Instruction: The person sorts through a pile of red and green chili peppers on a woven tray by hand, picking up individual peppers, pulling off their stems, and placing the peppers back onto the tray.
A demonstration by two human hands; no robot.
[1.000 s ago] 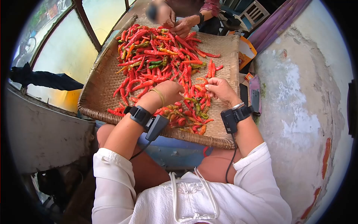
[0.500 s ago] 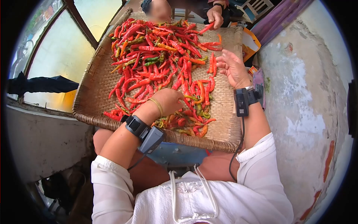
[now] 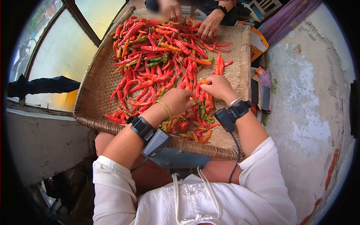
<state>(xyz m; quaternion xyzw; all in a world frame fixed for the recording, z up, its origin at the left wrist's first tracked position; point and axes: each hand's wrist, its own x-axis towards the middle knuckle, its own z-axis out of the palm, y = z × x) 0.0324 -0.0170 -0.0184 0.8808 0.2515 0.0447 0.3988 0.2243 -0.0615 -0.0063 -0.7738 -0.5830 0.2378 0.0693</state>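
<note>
A heap of mostly red chili peppers (image 3: pixel 150 77) covers much of a woven basket tray (image 3: pixel 232 123), with a few green and orange ones mixed in. My left hand (image 3: pixel 175 101) is over the near part of the heap, its fingers curled together; what they hold is hidden. Just to its right, my right hand (image 3: pixel 218 88) is closed on an orange chili pepper (image 3: pixel 203 81), whose end shows past the thumb. Below both hands lie smaller, crumpled peppers (image 3: pixel 187 127) near the tray's front edge.
Across the tray, another person's hands (image 3: pixel 210 25) reach into the far side of the heap. A phone (image 3: pixel 265 98) and an orange box (image 3: pixel 258 43) are beyond the tray's right edge. A window (image 3: pixel 56 56) stands left, a plaster wall (image 3: pixel 303 93) right.
My right hand has moved left and down from the tray's right side and closed on an orange pepper. My left hand shifted slightly right. The other person's hands came down to the heap.
</note>
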